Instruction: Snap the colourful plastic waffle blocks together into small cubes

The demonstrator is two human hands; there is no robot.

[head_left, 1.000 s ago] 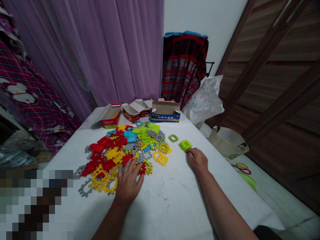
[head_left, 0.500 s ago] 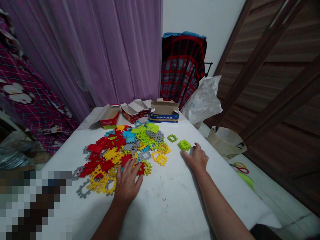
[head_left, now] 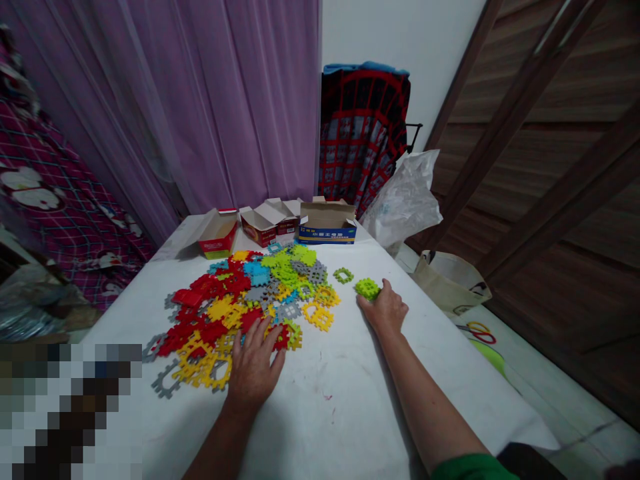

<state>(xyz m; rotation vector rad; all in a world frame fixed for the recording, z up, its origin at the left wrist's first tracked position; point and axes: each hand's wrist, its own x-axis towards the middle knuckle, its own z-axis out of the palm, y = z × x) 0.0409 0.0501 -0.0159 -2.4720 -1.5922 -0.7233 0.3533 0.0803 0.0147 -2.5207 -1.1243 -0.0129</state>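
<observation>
Right hand (head_left: pixel 383 310) has moved forward since half a second ago, from just beside the green stack (head_left: pixel 367 288) to touching it. Thumb and fingers now curl round its near side; cannot tell if it is really gripped. The stack sits on the worktop (head_left: pixel 340 400), right of the tile pile (head_left: pixel 235 300), near a single green tile (head_left: pixel 343 275). Left hand (head_left: pixel 255 363) is unmoved, flat with fingers spread on the pile's near edge. Open boxes (head_left: pixel 327 223) stand at the far edge.
</observation>
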